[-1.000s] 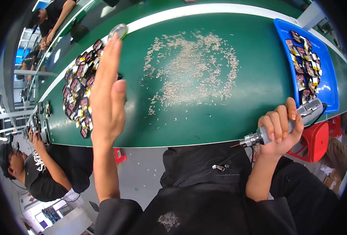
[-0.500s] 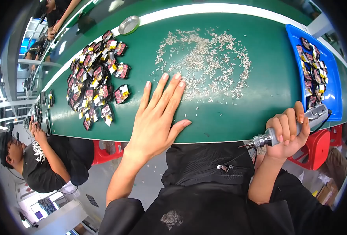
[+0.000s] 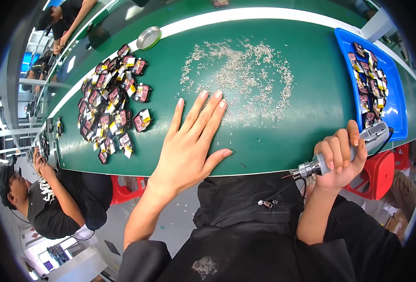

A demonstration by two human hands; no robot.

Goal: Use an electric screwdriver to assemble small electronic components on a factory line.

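My left hand [image 3: 189, 143] lies palm down on the green worktable, its fingers spread. Its fingertips touch the near left edge of a loose scatter of small silvery screws [image 3: 238, 70]. My right hand [image 3: 337, 157] is wrapped round a grey electric screwdriver [image 3: 317, 165], held at the table's near edge. The tool's thin bit points left and slightly down, and a dark cable hangs from it. To the left of my left hand is a heap of small black-and-red device housings [image 3: 109, 103] with white and yellow parts on them.
A blue tray [image 3: 398, 113] at the right holds more of the housings. A round shallow metal dish [image 3: 149, 37] stands at the far left of the table. At the left a co-worker [image 3: 53, 197] sits by the same table. Red stools [image 3: 375, 176] stand beneath its edge.
The view has shifted slightly, so the table's contents sit a little further left. My left hand has slid slightly right against the screws. The right hand keeps its hold on the screwdriver.
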